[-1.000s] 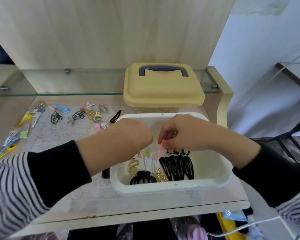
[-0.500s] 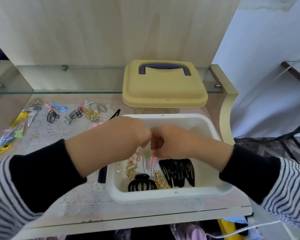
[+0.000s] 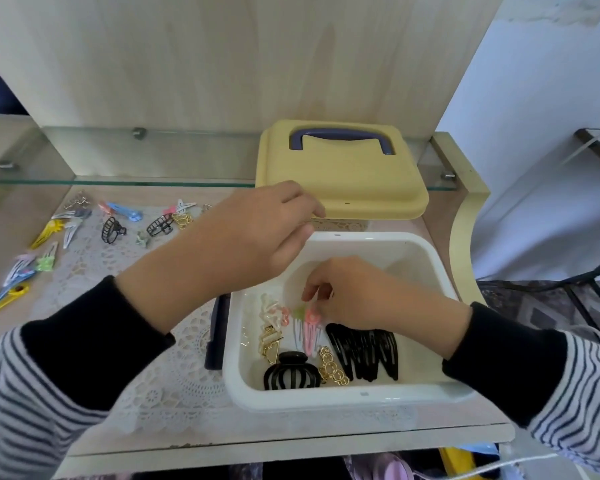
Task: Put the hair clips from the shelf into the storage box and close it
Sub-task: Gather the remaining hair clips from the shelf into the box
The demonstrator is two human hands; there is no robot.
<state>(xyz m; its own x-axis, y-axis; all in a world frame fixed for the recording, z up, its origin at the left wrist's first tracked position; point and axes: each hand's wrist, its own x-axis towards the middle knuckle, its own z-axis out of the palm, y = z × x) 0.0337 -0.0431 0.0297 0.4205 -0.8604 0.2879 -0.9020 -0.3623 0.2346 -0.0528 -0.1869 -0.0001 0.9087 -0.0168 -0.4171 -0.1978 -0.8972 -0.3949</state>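
Pink clip (image 3: 309,336): pinched at its top between right hand (image 3: 361,299) fingertips, low inside storage box (image 3: 361,398).
Left hand (image 3: 253,237): fingers loosely curled, over box's rear-left rim.
Box contents: black snap clips (image 3: 364,355), black claw clip (image 3: 291,374).
Shelf clips (image 3: 111,230): scattered on lace mat (image 3: 174,375), left of box.
Lid (image 3: 340,181): yellow, off, behind box.

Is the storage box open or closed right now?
Open. The yellow lid lies behind the white box, and clips show inside.
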